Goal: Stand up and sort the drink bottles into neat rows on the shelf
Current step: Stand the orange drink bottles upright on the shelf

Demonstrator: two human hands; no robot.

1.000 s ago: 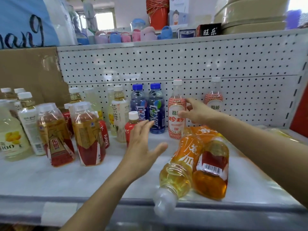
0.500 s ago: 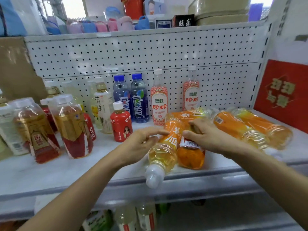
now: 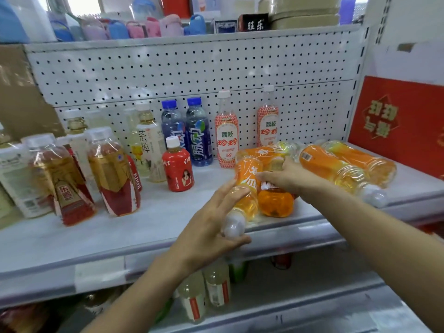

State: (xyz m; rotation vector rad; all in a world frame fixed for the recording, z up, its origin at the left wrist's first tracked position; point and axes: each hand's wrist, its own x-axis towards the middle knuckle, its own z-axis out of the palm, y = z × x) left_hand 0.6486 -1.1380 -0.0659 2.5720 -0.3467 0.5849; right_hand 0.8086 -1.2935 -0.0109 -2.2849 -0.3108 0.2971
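Observation:
Several orange drink bottles lie on their sides on the white shelf (image 3: 156,224). One lying orange bottle (image 3: 247,188) points its white cap over the front edge. My left hand (image 3: 211,227) cups that cap end, fingers fairly straight along the bottle and thumb under the cap. My right hand (image 3: 286,179) grips a second lying orange bottle (image 3: 276,203) beside the first, fingers curled over its label. Two more orange bottles (image 3: 336,169) lie to the right, and another (image 3: 264,150) lies behind my hands.
Upright along the pegboard stand two lychee bottles (image 3: 226,135), two blue bottles (image 3: 198,135), a small red bottle (image 3: 178,169) and amber tea bottles (image 3: 113,174) at left. A red box (image 3: 396,126) closes the shelf's right end. More bottles (image 3: 216,289) stand on the lower shelf.
My left hand has slid from the orange bottle's body down to its cap end. My right hand stays on the neighbouring bottle. The view has shifted slightly.

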